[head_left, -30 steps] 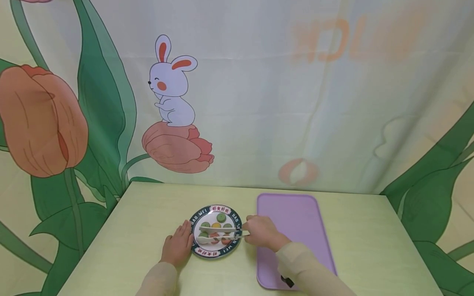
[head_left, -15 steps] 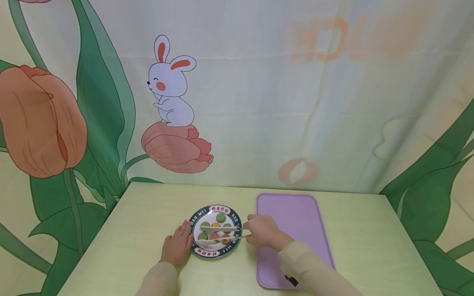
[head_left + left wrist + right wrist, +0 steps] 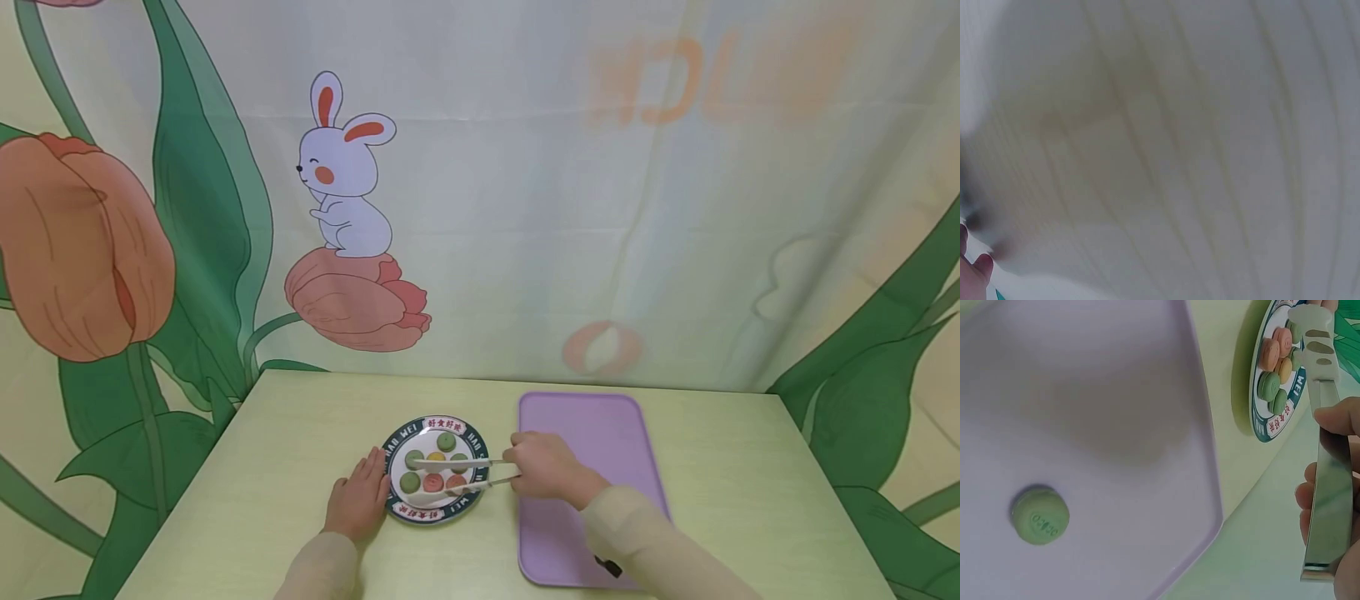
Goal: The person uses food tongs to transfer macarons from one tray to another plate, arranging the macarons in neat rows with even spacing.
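My right hand (image 3: 547,467) grips a pair of tongs (image 3: 1329,487) with metal handles and pale, slotted tips. In the head view the two spread arms of the tongs reach left over a round plate (image 3: 420,425) with a dark patterned rim. Several macarons, such as a green macaron (image 3: 446,442) at the back and a pink macaron (image 3: 432,482) at the front, lie on it. One yellow macaron (image 3: 1285,370) sits among them. My left hand (image 3: 357,498) lies with extended fingers against the plate's left rim.
A purple tray (image 3: 585,417) lies right of the plate, under my right forearm. On it rests one green macaron (image 3: 1040,516), hidden from the head view by the sleeve. A printed curtain (image 3: 487,208) hangs behind the table's back edge.
My right hand has shifted slightly right, drawing the tongs with it, and the tongs' tips stand a little wider apart. The left hand stays at the plate's rim.
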The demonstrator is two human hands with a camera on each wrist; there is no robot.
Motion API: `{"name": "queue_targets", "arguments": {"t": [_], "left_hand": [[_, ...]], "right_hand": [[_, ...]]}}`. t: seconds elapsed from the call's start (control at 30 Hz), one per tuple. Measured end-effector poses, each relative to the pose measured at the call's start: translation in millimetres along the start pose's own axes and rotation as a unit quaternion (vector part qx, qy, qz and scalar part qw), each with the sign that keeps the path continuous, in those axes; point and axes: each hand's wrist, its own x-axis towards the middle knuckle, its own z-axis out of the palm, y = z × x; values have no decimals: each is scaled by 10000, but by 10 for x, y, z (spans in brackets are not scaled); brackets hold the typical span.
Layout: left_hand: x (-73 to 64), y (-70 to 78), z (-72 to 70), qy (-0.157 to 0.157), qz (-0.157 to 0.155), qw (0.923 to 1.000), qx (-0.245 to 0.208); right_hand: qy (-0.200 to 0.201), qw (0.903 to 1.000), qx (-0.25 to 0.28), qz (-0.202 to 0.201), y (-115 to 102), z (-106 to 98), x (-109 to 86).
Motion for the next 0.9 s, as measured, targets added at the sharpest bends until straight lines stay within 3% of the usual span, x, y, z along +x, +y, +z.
{"name": "queue_targets", "arguments": {"t": [0.4,0.9], "left_hand": [[-10,10,-17,-18,25,10000,32],[6,0,1,-52,42,10000,59]], "right_hand": [[174,9998,-63,-121,119,-61,-128],[-105,9999,-63,-101,226,-117,-291]]}}
